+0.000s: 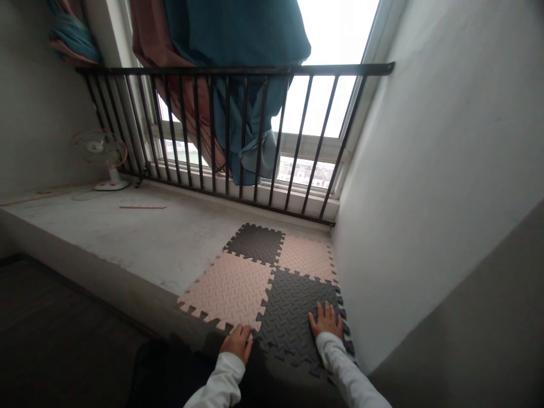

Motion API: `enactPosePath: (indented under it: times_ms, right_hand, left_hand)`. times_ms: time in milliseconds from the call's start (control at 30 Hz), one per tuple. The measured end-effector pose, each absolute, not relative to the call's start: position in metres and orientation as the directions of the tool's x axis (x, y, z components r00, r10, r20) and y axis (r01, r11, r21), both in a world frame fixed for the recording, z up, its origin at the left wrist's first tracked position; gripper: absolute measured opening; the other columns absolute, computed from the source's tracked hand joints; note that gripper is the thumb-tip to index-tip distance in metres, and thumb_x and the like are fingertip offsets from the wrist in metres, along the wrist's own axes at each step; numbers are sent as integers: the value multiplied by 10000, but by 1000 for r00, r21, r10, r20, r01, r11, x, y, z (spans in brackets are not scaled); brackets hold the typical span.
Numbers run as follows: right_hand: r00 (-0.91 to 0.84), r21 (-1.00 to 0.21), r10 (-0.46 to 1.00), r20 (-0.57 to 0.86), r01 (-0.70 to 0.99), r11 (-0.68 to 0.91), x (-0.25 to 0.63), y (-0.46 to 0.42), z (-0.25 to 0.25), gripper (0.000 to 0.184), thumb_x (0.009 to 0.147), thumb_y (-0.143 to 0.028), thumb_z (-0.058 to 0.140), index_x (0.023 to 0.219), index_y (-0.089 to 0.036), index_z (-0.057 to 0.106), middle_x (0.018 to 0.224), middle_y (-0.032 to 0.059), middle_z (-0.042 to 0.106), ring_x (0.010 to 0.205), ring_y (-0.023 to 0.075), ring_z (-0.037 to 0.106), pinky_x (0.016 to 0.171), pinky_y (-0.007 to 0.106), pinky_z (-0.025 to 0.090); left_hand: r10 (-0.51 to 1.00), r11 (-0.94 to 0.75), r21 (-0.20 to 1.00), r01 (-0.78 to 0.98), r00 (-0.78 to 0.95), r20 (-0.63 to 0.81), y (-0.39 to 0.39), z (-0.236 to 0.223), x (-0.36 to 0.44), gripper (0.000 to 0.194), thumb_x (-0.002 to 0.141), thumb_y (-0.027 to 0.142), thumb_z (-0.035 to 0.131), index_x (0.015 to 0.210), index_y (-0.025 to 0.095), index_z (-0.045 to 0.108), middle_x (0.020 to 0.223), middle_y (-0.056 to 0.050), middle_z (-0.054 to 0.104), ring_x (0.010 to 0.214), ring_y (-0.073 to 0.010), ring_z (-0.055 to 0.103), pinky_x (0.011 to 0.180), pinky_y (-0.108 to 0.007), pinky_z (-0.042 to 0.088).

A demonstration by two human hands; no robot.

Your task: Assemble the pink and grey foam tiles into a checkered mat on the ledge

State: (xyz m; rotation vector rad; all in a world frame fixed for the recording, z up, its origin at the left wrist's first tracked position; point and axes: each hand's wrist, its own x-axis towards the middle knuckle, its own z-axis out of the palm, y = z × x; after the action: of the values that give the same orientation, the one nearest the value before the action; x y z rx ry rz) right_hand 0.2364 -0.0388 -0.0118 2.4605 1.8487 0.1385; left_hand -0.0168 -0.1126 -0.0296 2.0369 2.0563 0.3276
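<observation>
Several interlocking foam mat tiles lie joined on the ledge. At the back are a dark grey tile [256,242] and a pink tile [306,256]. In front lie a nearer pink foam mat tile [233,284] and a nearer dark grey tile [289,309]. My left hand [238,343] is closed at the front edge of the nearer pink tile, by its right corner, fingers curled over the rim; their undersides are hidden. My right hand [327,322] rests flat with spread fingers on the nearer dark grey tile, near its right edge.
The concrete ledge [170,243] carries a small fan [109,161] and a thin strip [143,207] at left. A black railing [238,71] runs along the back before the window and blue curtain [242,34]. A white wall [425,170] stands close at right.
</observation>
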Motion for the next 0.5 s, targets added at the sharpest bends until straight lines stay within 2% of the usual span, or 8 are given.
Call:
enactPosePath:
  times_ms: [133, 500]
  right_hand:
    - [262, 113, 963, 59, 957, -268, 239, -37, -18, 538, 771, -501, 307, 1242, -245, 360, 1339, 72, 298, 1216, 203, 243, 973, 421, 145]
    - [293, 137, 956, 12, 947, -292, 233, -42, -3, 543, 774, -505, 302, 1253, -253, 336, 1351, 42, 278, 1228, 183, 220, 984, 400, 138]
  left_hand:
    - [1000, 5, 329, 944, -4, -4, -113, -30, -18, 291, 735, 199, 398, 991, 244, 529, 979, -40, 549, 900, -155, 519, 758, -243, 397]
    - [1000, 30, 353, 935, -27, -15, -114, -25, -17, 295, 714, 207, 422, 989, 243, 524, 955, -35, 541, 876, -150, 513, 753, -236, 392]
